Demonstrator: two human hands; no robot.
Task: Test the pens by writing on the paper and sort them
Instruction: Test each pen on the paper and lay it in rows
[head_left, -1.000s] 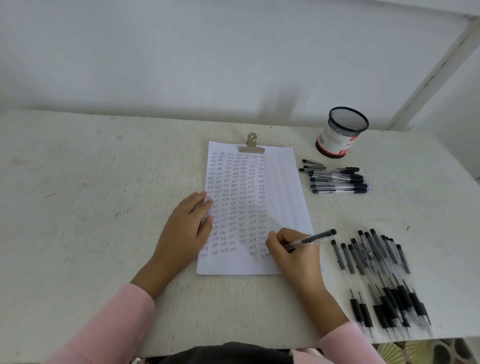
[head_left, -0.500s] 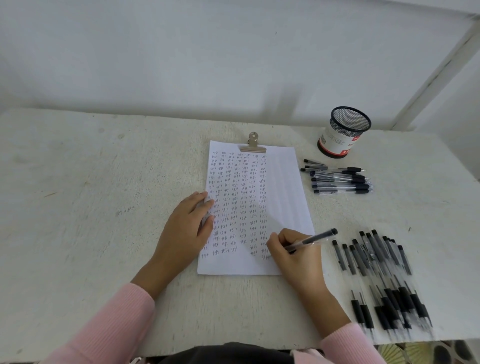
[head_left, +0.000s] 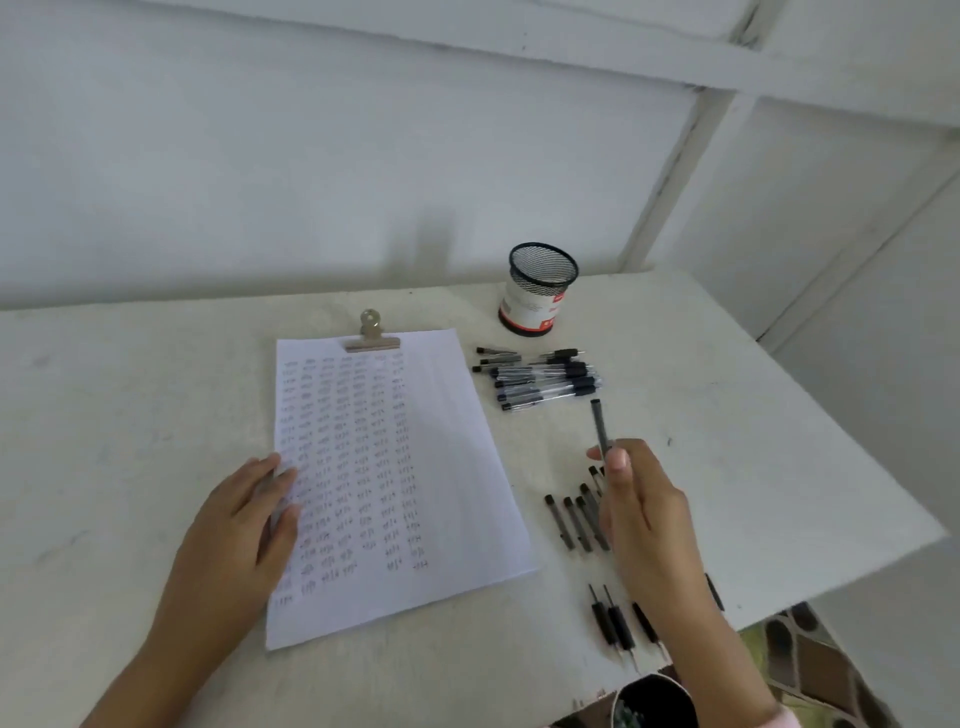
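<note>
Pen (head_left: 600, 426) in right hand (head_left: 641, 512) grip, left hand (head_left: 244, 525) flat on one paper (head_left: 447, 467)

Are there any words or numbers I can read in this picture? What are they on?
None can be read.
Paper: rows of small handwritten pen marks, too blurred to read as words or numbers.
Mesh pen cup: a white and red label with small print, too small and blurred to read.
Pens in the pile by the cup: no readable print.
Pen in the right hand: no readable print.
</note>
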